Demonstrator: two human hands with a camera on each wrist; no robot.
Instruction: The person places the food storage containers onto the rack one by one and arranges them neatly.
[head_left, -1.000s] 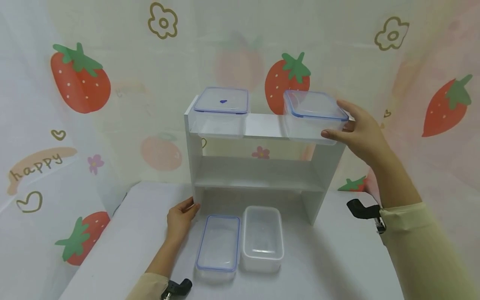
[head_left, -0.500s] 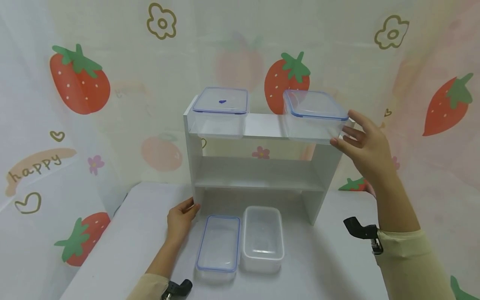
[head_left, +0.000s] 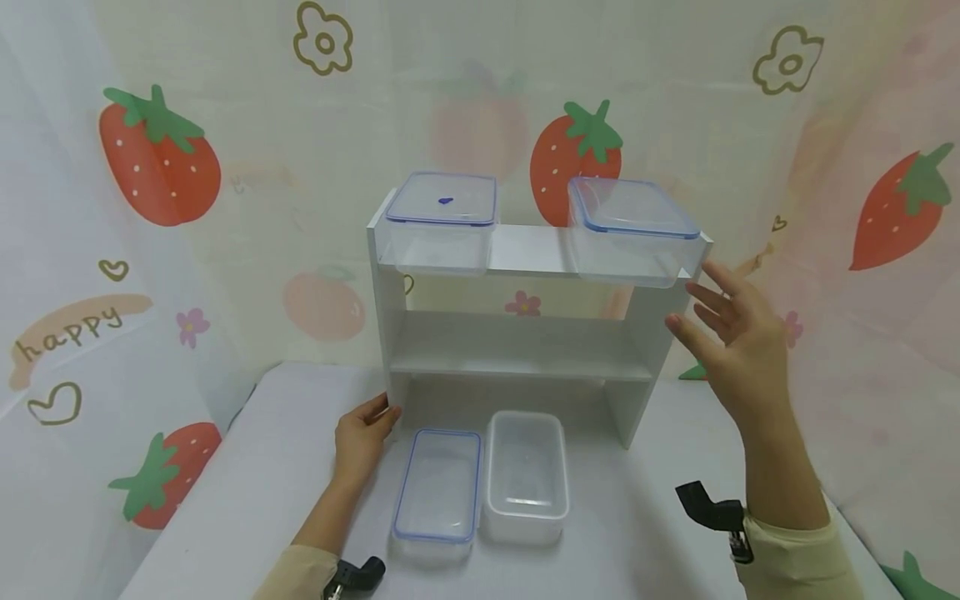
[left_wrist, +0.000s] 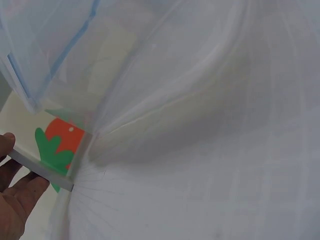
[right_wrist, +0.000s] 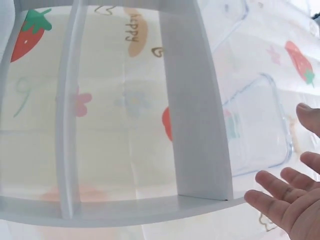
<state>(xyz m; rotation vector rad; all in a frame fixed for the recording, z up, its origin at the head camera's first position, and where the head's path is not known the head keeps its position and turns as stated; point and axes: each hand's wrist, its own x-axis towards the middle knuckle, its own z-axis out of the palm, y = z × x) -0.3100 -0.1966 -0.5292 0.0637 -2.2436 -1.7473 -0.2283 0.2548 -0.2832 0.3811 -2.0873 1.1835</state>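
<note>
A white two-tier shelf (head_left: 517, 346) stands on the table. My left hand (head_left: 362, 442) grips the edge of its left side panel, thumb on one side and fingers on the other in the left wrist view. On the top board sits a clear food container with a blue-rimmed lid (head_left: 633, 242) at the right end, jutting over the front edge. Just below and right of it is my right hand (head_left: 742, 350), fingers spread, holding nothing. A second blue-lidded food container (head_left: 438, 242), with a blue mark on its lid, rests at the top board's left end.
Before the shelf, a flat blue-rimmed container (head_left: 437, 492) lies on the white table (head_left: 697, 467) beside a clear, whitish-rimmed container (head_left: 527, 467). A strawberry-patterned curtain (head_left: 247, 92) hangs behind and at both sides.
My right hand has let go of the right-hand container on the top board and moved down and slightly right, its fingers spreading. My left hand and the containers stay in place.
</note>
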